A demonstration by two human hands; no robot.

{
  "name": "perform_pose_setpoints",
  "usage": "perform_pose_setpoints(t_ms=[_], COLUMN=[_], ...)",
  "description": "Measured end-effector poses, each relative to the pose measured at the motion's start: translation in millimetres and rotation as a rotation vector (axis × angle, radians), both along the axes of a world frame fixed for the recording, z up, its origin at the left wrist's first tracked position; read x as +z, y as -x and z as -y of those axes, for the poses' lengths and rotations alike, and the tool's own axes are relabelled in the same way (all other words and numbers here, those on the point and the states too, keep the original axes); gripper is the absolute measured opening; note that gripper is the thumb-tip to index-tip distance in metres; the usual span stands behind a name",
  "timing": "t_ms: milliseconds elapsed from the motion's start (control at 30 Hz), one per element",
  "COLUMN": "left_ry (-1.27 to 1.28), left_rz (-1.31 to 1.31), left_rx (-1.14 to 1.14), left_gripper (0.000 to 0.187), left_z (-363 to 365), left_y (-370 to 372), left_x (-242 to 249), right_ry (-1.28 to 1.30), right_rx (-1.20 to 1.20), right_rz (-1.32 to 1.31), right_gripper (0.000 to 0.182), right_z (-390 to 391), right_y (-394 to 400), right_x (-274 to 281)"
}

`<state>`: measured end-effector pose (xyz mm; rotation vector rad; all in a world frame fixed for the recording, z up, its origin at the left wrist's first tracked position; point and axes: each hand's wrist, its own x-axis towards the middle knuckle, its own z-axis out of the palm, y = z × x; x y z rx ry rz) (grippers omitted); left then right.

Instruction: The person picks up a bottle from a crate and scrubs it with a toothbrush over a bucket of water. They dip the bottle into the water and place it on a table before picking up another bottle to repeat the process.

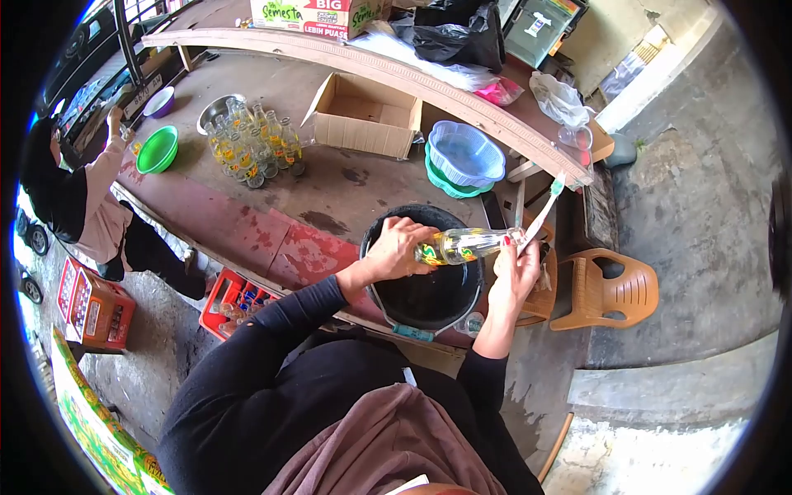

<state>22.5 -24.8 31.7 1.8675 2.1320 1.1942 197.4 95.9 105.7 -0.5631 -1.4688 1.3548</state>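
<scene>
My left hand (401,247) is closed around the base end of a clear glass bottle (469,245) with yellow and green print. The bottle lies nearly level above a black bucket (373,285). At its mouth end, my right hand (515,276) pinches a slim white brush (540,216), whose green end points up and away. The right fingertips are right at the bottle's neck. Dark water or shadow fills the bucket, and a wire handle with a teal grip (412,332) hangs at its near side. Beside it stands another clear glass bottle (471,323).
Many clear bottles (252,148) stand grouped on the table (330,186), near a cardboard box (363,132), blue basin (466,154) and green basin (157,150). A person (91,198) works at the left. A red crate (216,305) and an orange chair (615,289) flank the table.
</scene>
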Motion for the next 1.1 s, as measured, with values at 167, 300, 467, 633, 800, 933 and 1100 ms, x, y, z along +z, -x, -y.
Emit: perform_pose_setpoints(t_ms=[167, 300, 467, 633, 800, 933, 1100], left_ry=[-0.036, 0.044, 0.179, 0.285, 0.553, 0.556, 0.563], left_rz=[-0.237, -0.328, -0.506, -0.567, -0.613, -0.683, -0.774], left_rx=[0.123, 0.1, 0.113, 0.14, 0.132, 0.151, 0.129], left_gripper=[0.062, 0.057, 0.037, 0.029, 0.037, 0.032, 0.03], left_z=[25, 53, 69, 63, 45, 31, 21], left_y=[19, 31, 39, 35, 25, 24, 18], left_x=[39, 59, 44, 35, 33, 18, 21], right_ry=[0.155, -0.138, -0.42, -0.412, -0.351, -0.353, -0.311], right_rx=[-0.001, -0.042, 0.046, 0.089, 0.137, 0.148, 0.151], right_rz=[0.178, 0.795, 1.132, 1.322, 1.059, 0.899, 1.283], right_gripper=[0.01, 0.028, 0.043, 0.035, 0.029, 0.029, 0.028], right_z=[-1, -10, 23, 16, 40, 45, 20], right_y=[-24, -39, -17, -5, -3, 0, 5], right_x=[-3, -58, -95, -119, -85, -97, -107])
